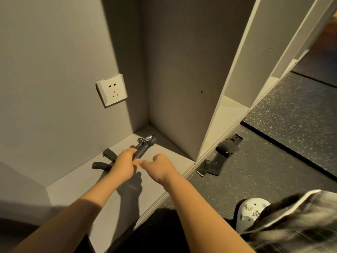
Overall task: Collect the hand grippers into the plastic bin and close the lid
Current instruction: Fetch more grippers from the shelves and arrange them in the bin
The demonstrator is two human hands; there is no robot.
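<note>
My left hand (124, 165) grips a black hand gripper (145, 145) by its handles, its metal spring pointing up and to the right, above the bottom shelf (76, 189) of a white cabinet. A second black hand gripper (106, 160) lies on that shelf just left of my left hand, partly hidden behind it. My right hand (159, 168) hovers beside the left with fingers loosely curled, holding nothing, its fingertips near the held gripper's handle. No plastic bin is in view.
A white wall socket (111, 90) sits on the cabinet's back panel. A vertical divider (224, 99) bounds the compartment on the right. Black straps (218, 156) lie on the dark speckled floor (273, 143). A white clog (249, 210) shows at lower right.
</note>
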